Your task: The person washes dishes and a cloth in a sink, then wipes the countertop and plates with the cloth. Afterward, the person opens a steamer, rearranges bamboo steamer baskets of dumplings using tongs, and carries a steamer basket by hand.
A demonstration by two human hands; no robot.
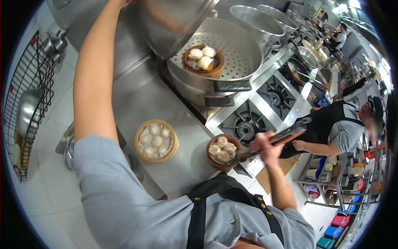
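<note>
Only a sliver of my left hand (pixel 124 3) shows at the top edge, its fingers hidden, beside a blurred metal lid (pixel 176 29) tilted over the pot. Inside the steamer pot (pixel 242 54), a bamboo basket (pixel 215 74) with three white buns sits on the perforated tray. My right hand (pixel 268 146) is closed round the tongs (pixel 288 135). Their far ends meet the rim of a small bamboo basket (pixel 212 161) with several meat dumplings, at the counter's edge. Left of it stands a larger bamboo basket (pixel 172 151) holding several round white dumplings.
Gas burners (pixel 246 128) lie right of the pot, with more pots (pixel 257 20) behind. A person in a dark apron (pixel 331 124) stands close at the right; another person (pixel 340 38) is farther back. A wire rack (pixel 31 99) hangs at the left.
</note>
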